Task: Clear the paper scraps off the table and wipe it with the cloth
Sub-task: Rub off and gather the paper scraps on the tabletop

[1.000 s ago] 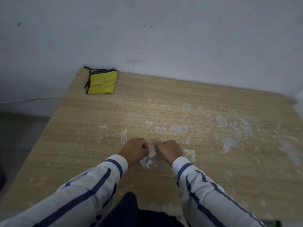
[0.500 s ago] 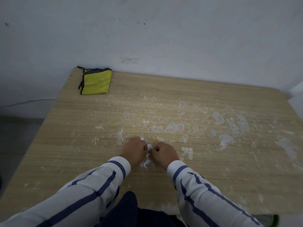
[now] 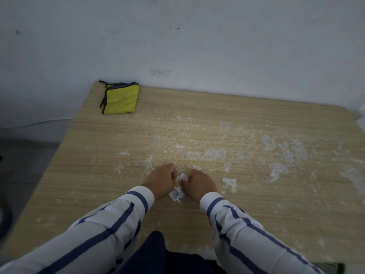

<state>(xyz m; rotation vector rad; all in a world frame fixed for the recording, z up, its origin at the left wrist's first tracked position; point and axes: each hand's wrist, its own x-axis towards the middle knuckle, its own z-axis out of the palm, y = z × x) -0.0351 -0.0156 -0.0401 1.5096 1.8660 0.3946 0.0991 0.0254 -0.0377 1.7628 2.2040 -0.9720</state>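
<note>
Two hands meet knuckles-up over the near middle of the wooden table (image 3: pixel 256 214), the left hand (image 3: pixel 162 179) and right hand (image 3: pixel 199 184) almost touching, fingers of both curled tight inward. Between them are the paper scraps (image 3: pixel 176 192): small, white and crumpled, with one bit sticking up where the fingertips meet and a bigger wad bunched just nearer, between the wrists. Both hands seem to pinch the paper, though the knuckles hide which fingers actually hold it. Pale, flaky smears (image 3: pixel 214 154) spread across the tabletop beyond the hands and off to the right. At the far left corner, well apart from the hands, lies the cloth (image 3: pixel 120 99), folded flat, yellow with dark edging, close to the grey wall (image 3: pixel 197 46). Striped white-and-blue sleeves (image 3: pixel 110 224) cover both arms.
</note>
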